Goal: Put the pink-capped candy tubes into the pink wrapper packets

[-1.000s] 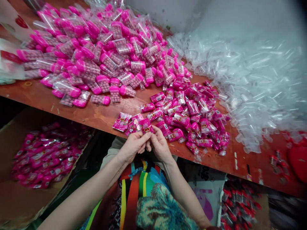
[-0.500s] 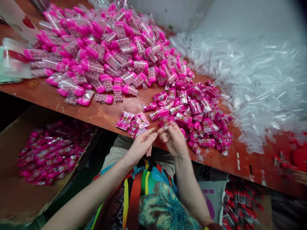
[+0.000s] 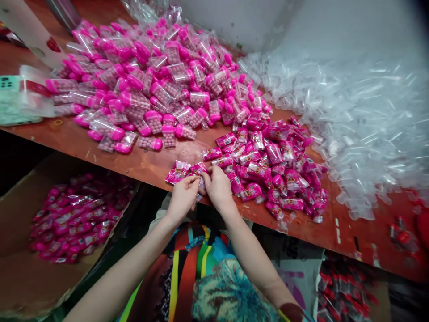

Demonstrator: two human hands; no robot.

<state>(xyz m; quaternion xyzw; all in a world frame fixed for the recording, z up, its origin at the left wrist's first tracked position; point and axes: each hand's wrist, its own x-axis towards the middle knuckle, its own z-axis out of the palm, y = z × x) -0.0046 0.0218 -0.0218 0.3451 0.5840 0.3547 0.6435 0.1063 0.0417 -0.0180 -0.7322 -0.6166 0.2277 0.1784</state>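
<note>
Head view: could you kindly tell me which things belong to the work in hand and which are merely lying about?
Probably in use:
- left hand, right hand
- flat pink packets, nearest the hands
- heaped pink packets

Probably just lying about:
- small ring
- mint-green object, far left
- grey cylinder, top left

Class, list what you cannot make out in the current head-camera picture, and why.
Head view:
- The item between the left hand and right hand: mostly hidden by both hands.
- Small print on the pink packets: too small.
- Green object: cut off by left edge.
- Red object: cut off by right edge.
</note>
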